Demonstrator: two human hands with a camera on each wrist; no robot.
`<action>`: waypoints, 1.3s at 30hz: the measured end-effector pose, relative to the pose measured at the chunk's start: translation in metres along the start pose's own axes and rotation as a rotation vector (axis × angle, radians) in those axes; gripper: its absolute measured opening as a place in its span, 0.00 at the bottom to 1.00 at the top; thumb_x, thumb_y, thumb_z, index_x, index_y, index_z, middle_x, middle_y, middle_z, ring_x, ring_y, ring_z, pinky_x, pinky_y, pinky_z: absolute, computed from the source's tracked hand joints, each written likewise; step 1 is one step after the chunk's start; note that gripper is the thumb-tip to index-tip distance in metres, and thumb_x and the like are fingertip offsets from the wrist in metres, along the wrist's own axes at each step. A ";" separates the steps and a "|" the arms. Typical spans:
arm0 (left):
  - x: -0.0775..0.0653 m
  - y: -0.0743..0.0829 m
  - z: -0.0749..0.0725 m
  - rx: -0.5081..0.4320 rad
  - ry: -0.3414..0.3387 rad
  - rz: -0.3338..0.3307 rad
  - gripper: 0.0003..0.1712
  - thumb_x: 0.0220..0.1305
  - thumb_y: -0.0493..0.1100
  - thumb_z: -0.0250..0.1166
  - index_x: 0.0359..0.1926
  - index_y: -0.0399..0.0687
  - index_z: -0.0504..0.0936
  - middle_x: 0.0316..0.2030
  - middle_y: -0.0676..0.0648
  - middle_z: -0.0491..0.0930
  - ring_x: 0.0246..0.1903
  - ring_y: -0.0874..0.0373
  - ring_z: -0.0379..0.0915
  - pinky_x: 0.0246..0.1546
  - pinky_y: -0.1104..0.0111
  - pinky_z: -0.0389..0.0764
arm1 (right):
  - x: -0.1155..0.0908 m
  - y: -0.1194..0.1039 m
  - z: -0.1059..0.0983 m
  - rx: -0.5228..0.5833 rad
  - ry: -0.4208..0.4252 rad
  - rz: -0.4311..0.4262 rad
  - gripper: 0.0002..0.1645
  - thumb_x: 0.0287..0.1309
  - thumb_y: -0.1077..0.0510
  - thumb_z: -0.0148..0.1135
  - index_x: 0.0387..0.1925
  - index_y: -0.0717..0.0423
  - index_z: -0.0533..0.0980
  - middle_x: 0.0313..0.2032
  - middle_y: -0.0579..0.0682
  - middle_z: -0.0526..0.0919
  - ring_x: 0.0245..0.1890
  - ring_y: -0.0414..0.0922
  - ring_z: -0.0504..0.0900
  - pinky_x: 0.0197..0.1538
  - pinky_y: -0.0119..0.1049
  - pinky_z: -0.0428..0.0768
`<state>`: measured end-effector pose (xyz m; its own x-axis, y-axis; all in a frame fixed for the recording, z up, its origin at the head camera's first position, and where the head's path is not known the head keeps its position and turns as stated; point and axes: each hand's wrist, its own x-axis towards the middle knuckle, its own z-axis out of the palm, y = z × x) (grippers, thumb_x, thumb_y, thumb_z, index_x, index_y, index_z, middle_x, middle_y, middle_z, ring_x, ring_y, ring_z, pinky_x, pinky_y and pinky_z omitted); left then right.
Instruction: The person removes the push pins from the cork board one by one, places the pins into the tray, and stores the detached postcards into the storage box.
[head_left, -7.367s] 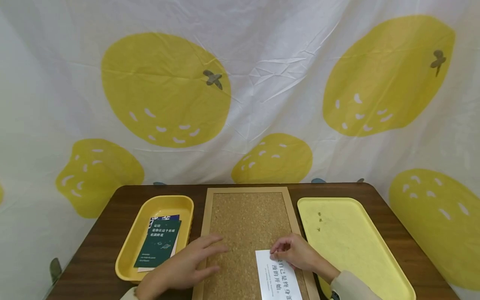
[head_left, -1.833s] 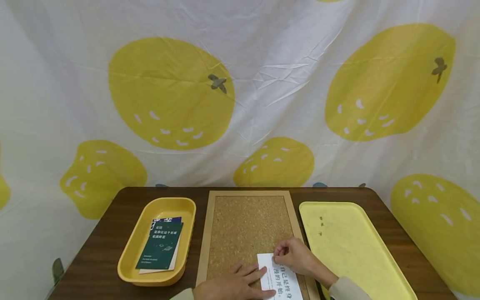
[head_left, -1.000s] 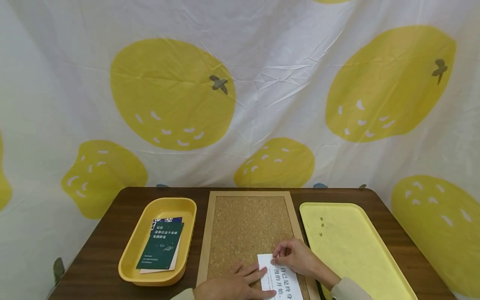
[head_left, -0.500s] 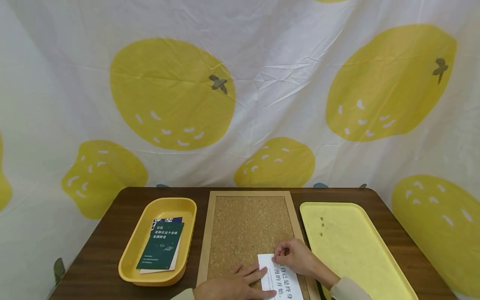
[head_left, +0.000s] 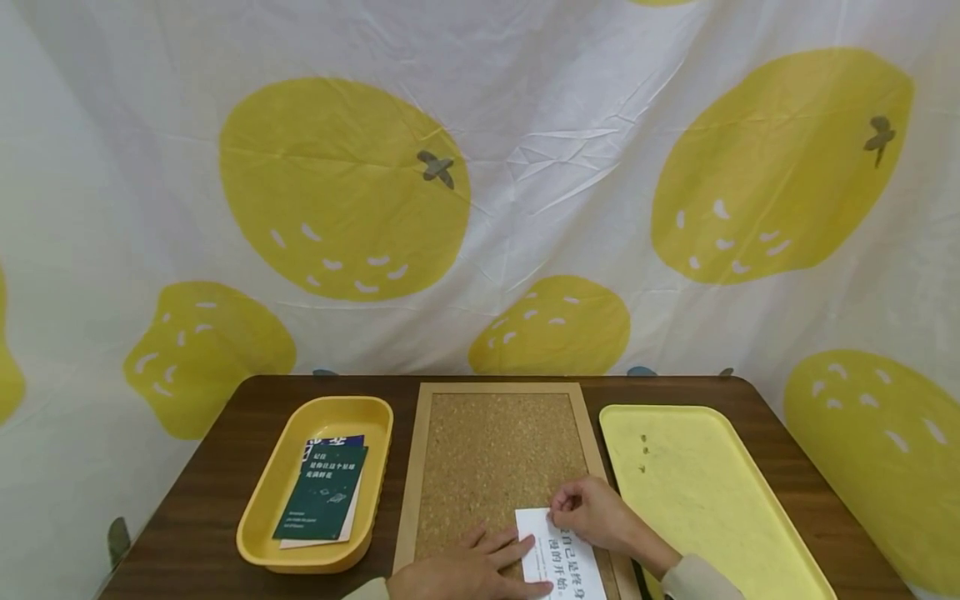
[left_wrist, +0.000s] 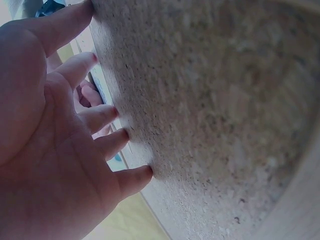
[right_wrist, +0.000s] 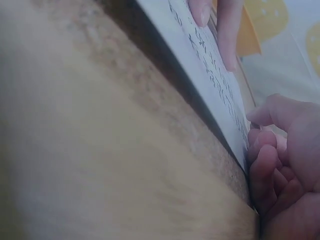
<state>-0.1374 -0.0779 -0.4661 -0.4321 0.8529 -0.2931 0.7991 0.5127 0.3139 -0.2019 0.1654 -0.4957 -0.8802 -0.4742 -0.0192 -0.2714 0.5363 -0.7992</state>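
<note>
A white card [head_left: 558, 557] with printed characters lies on the framed cork board [head_left: 495, 450], near its lower right. My left hand [head_left: 472, 571] spreads over the board, its finger and thumb tips resting on the card's left part; in the left wrist view, the outspread fingers [left_wrist: 134, 181] of that hand press down on the cork. My right hand [head_left: 592, 512] is at the card's upper right corner, thumb and forefinger pinching a small dark pushpin [right_wrist: 255, 125], mostly hidden by the fingertips. The other fingers of this hand are curled under.
On the left stands a yellow basin [head_left: 258, 521] with several cards, a dark green card [head_left: 322, 492] on top. A pale yellow tray [head_left: 712, 500] lies on the right, bearing small brass-coloured pins [head_left: 645, 450]. A lemon-print curtain [head_left: 495, 192] hangs behind the brown table [head_left: 195, 508].
Since the earliest frame, my left hand has come down from above the board's left side onto the card. My right hand has stayed at the card's corner, its fingertips shifting only slightly.
</note>
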 end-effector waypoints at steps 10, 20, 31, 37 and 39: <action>0.000 0.000 0.001 -0.005 -0.001 -0.002 0.40 0.57 0.70 0.54 0.68 0.83 0.46 0.73 0.55 0.42 0.71 0.56 0.40 0.66 0.49 0.55 | -0.001 0.001 -0.001 0.076 -0.017 0.025 0.03 0.53 0.65 0.62 0.25 0.56 0.79 0.21 0.44 0.77 0.13 0.33 0.68 0.15 0.22 0.67; 0.001 -0.001 -0.001 -0.060 -0.034 -0.022 0.40 0.57 0.68 0.56 0.68 0.83 0.48 0.73 0.56 0.43 0.71 0.57 0.39 0.66 0.51 0.55 | 0.000 0.003 -0.002 0.107 -0.020 0.030 0.05 0.55 0.62 0.63 0.25 0.56 0.79 0.20 0.46 0.76 0.11 0.34 0.66 0.13 0.22 0.63; 0.002 0.000 -0.002 -0.069 -0.049 -0.043 0.40 0.56 0.69 0.56 0.68 0.84 0.49 0.73 0.58 0.42 0.71 0.58 0.38 0.67 0.52 0.53 | -0.001 0.002 -0.005 0.158 -0.020 0.050 0.05 0.54 0.60 0.64 0.27 0.58 0.80 0.21 0.50 0.77 0.11 0.35 0.66 0.13 0.23 0.62; 0.003 0.000 -0.003 -0.081 -0.055 -0.052 0.40 0.56 0.69 0.56 0.67 0.84 0.50 0.72 0.59 0.42 0.71 0.58 0.38 0.67 0.52 0.53 | -0.001 0.004 -0.004 0.158 -0.012 0.055 0.04 0.54 0.59 0.64 0.28 0.57 0.80 0.22 0.49 0.78 0.11 0.35 0.66 0.12 0.23 0.62; 0.002 0.000 -0.003 -0.079 -0.053 -0.049 0.40 0.57 0.68 0.56 0.68 0.84 0.50 0.73 0.58 0.42 0.71 0.58 0.38 0.67 0.52 0.53 | -0.001 0.004 -0.004 0.151 -0.011 0.053 0.05 0.54 0.59 0.65 0.28 0.56 0.80 0.22 0.49 0.78 0.10 0.34 0.66 0.12 0.23 0.62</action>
<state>-0.1393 -0.0756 -0.4641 -0.4451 0.8215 -0.3565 0.7414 0.5613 0.3677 -0.2038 0.1707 -0.4964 -0.8874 -0.4557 -0.0699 -0.1620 0.4500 -0.8782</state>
